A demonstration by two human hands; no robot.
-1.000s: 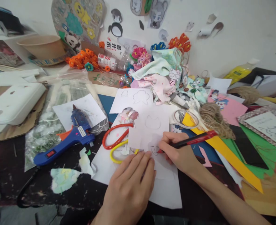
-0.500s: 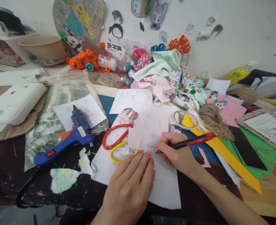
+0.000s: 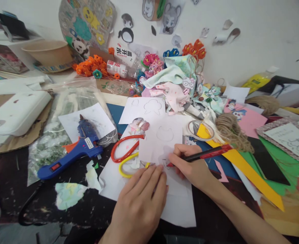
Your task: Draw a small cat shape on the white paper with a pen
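My right hand (image 3: 190, 162) grips a red and black pen (image 3: 207, 153), its tip on a small sketch low on the white paper (image 3: 152, 142). A faint outline with two pointed ears is drawn higher on that sheet. My left hand (image 3: 141, 200) lies flat on the paper's lower left part, fingers stretched and side by side, holding nothing. Just beyond its fingertips are a yellow loop handle (image 3: 122, 167) and a red loop handle (image 3: 114, 152), partly covered by the paper. Another sheet with a cloud-like drawing (image 3: 152, 106) lies behind.
At left are a blue glue gun (image 3: 70, 159), a plastic bag (image 3: 45, 142) and a white device (image 3: 19, 112). Fabric scraps (image 3: 175, 95) are heaped at the back. Twine (image 3: 232, 130), a tape roll (image 3: 190, 128) and a yellow strip (image 3: 251, 176) lie to the right.
The pen has tilted very slightly, its tip staying at the same small sketch. My left hand stays in place on the paper.
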